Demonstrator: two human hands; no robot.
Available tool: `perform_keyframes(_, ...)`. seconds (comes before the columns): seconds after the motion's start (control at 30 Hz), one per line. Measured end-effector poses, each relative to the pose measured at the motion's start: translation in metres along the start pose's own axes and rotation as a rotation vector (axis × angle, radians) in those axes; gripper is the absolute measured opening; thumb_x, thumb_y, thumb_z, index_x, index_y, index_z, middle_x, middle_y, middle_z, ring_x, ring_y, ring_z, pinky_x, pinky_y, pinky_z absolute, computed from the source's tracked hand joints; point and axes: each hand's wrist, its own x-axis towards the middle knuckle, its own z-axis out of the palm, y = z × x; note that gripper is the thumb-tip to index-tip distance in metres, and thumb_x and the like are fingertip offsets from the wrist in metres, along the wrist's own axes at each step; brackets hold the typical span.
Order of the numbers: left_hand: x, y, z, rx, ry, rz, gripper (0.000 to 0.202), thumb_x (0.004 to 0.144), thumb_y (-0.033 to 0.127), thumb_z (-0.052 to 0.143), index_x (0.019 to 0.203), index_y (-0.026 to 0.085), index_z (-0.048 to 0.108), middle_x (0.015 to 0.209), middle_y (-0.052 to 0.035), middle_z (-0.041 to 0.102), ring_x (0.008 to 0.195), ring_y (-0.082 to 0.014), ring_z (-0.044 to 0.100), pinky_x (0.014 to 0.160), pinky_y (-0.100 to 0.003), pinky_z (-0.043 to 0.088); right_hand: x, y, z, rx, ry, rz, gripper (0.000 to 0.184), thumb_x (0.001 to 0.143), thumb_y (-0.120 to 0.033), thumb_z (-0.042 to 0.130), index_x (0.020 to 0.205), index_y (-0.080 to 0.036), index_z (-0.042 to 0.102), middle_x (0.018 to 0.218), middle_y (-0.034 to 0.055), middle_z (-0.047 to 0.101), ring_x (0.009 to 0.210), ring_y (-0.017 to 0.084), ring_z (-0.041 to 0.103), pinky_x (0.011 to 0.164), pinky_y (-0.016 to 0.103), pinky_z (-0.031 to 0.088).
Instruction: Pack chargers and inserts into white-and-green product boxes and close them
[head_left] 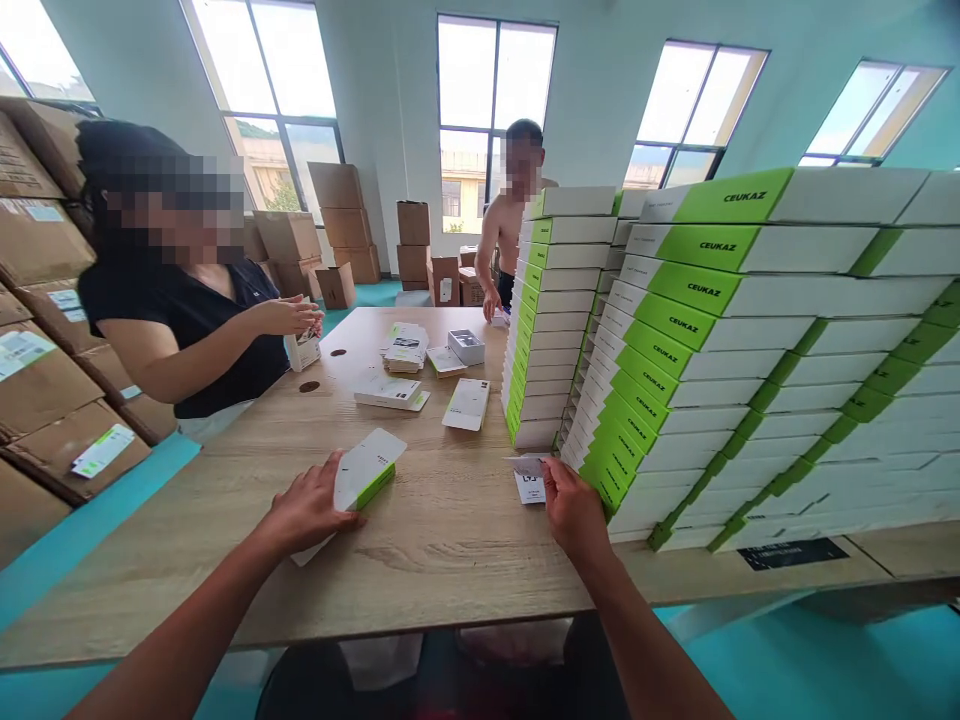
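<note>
My left grip [311, 508] clasps the carton [367, 472], its long axis slanting away rightward from the counter's [450, 570] near edge; my right grip [576, 508] pinches the leaflet [531, 488].

Two bare hands: the left [319, 505] has one white-and-green cardboard box [367, 475], the right [576, 505] at least one white printed paper [531, 487]. One wood-grain tabletop [465, 560], two dark round holes [308, 387] toward its left edge, one open white box [466, 347] toward its far edge. Two co-workers [202, 305], five dark-framed windows [497, 75] (the leftmost cut off).
</note>
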Motion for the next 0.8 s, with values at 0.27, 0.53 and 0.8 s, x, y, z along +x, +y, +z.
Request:
perform_keyframes(0.27,-0.044,-0.004,-0.014,-0.656,-0.455,0.452,0.083,0.071,0.034,0.065,0.145,0.031,0.028,0.088,0.0049,0.063,0.070,-0.0165,0.056,0.063,-0.029,0.050,-0.028,-0.056,-0.043,0.695,0.188,-0.190,0.013,0.097,-0.026,0.057,0.107,-0.025,0.066,0.107,0.0062,0.076,0.097,0.020,0.073,0.086,0.032,0.058)
perform_keyframes(0.53,-0.049,0.026,-0.028,-0.647,-0.467,0.703,0.111,0.057,0.044,0.086,0.143,0.028,0.018,0.129,-0.0059,0.055,0.114,-0.0283,0.057,0.094,-0.037,0.049,-0.024,-0.131,-0.062,0.470,-0.050,-1.032,0.035,0.094,-0.004,0.054,0.124,-0.022,0.059,0.120,0.0062,0.073,0.118,0.018,0.063,0.097,0.035,0.053)
perform_keyframes(0.8,-0.048,0.028,-0.035,-0.553,-0.399,0.713,0.110,0.059,0.047,0.085,0.144,0.027,0.018,0.133,-0.0079,0.053,0.117,-0.0294,0.057,0.098,-0.036,0.046,-0.021,-0.132,-0.032,0.608,0.054,-0.585,0.027,0.091,-0.016,0.063,0.117,-0.025,0.064,0.117,0.0089,0.069,0.095,0.019,0.067,0.084,0.036,0.056)
